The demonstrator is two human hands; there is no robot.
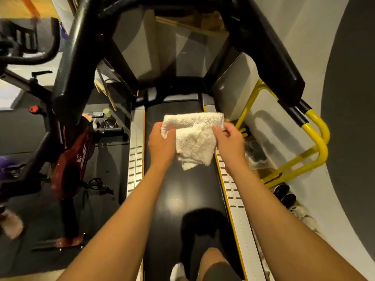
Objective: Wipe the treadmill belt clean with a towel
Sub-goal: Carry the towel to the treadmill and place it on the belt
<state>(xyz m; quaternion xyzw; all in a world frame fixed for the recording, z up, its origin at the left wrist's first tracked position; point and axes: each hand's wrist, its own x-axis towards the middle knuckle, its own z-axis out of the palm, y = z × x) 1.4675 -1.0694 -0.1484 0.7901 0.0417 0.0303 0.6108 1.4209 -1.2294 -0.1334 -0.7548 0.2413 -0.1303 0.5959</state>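
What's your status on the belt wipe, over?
Left hand and right hand both grip the white towel at its sides. Towel folded, over the treadmill belt, front half; contact unclear. Own leg on the belt's near end.

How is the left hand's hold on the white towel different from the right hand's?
The left hand wraps round the towel at its left fold, fingertips hidden in it; the right hand pinches the right edge, thumb showing. The left hand is over the belt, the right hand over the side rail. Both grip the same towel.
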